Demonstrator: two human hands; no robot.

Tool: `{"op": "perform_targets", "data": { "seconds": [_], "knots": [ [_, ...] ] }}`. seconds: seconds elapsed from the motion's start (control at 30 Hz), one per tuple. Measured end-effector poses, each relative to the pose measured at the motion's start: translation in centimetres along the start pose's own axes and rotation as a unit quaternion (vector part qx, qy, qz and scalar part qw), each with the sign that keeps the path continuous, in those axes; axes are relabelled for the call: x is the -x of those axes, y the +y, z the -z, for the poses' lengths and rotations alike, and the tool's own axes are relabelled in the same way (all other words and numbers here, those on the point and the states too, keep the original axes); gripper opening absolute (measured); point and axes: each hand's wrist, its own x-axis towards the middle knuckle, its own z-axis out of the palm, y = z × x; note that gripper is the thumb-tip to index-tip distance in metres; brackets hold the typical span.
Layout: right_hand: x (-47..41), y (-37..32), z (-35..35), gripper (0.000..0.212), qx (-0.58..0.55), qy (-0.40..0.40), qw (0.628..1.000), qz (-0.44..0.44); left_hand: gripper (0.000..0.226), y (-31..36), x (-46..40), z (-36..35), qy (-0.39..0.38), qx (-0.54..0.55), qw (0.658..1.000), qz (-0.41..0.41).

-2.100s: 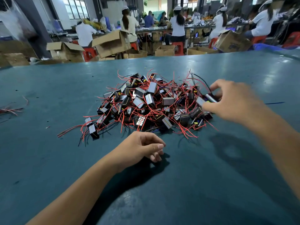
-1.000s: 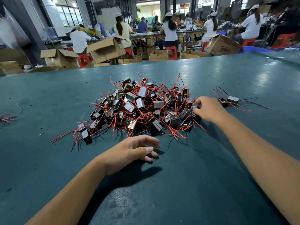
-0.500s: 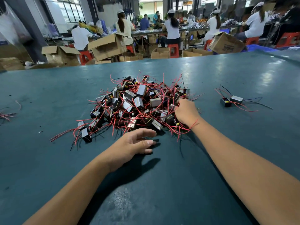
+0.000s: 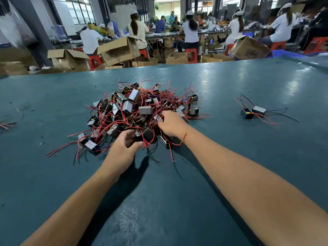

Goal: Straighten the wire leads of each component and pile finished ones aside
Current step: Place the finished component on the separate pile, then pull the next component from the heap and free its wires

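A tangled heap of small black-and-silver components (image 4: pixel 140 109) with red and black wire leads lies mid-table. My left hand (image 4: pixel 124 148) grips a black component (image 4: pixel 147 134) at the heap's near edge, thumb and fingers closed around it. My right hand (image 4: pixel 171 124) is sunk into the heap's near right side, fingers curled among components and red wires; what it holds is hidden. Two components with spread leads (image 4: pixel 253 111) lie apart at the right.
The teal table (image 4: pixel 177 201) stretches wide around the heap. A few loose wires (image 4: pixel 7 124) lie at the far left edge. Beyond the far edge stand cardboard boxes (image 4: pixel 120 50), red stools and several seated workers.
My left hand moved forward from resting on the table and closed on a component at the heap's near edge. My right hand came back from the right-side pair into the heap.
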Motion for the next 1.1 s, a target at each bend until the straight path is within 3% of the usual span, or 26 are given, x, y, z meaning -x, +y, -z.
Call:
{"op": "perform_targets", "data": {
  "seconds": [0.07,0.2,0.23,0.33,0.4,0.57,0.67,0.8,0.97,1.1],
  "knots": [
    [-0.4,0.5,1.9,0.026,0.041,0.022,0.999,0.014,0.041,0.1,0.1,0.1,0.003,-0.056,0.998,-0.027],
    [-1.9,4.1,5.9,0.024,0.043,0.238,0.967,-0.076,0.030,0.0,0.2,-0.1,0.013,-0.135,0.989,-0.059],
    [-2.2,5.4,6.3,0.029,0.056,0.241,0.962,-0.118,0.026,0.0,0.2,0.0,0.015,-0.147,0.987,-0.062],
    [-2.8,8.5,6.0,0.051,0.086,0.080,0.972,-0.204,0.012,0.0,0.2,0.2,0.022,-0.181,0.981,-0.073],
    [-3.1,9.5,5.2,0.046,0.075,0.066,0.974,-0.202,0.010,-0.2,0.2,0.3,0.026,-0.192,0.977,-0.086],
    [-3.4,9.1,5.8,0.027,0.040,0.186,0.965,-0.182,0.004,-0.1,0.3,0.3,0.028,-0.199,0.974,-0.110],
    [-3.0,7.6,8.3,0.027,-0.061,0.282,0.947,-0.138,0.004,0.2,0.5,0.4,0.031,-0.189,0.973,-0.125],
    [-0.9,5.1,12.5,0.019,-0.236,0.373,0.894,-0.071,0.009,0.6,0.7,0.5,0.032,-0.171,0.974,-0.148],
    [4.9,3.3,12.9,0.008,-0.485,0.271,0.831,-0.004,0.005,0.9,1.0,0.4,0.008,-0.164,0.973,-0.165],
    [10.2,2.4,10.5,0.022,-0.619,0.065,0.782,-0.007,0.005,1.0,1.3,0.2,-0.013,-0.162,0.971,-0.175]
  ]
}}
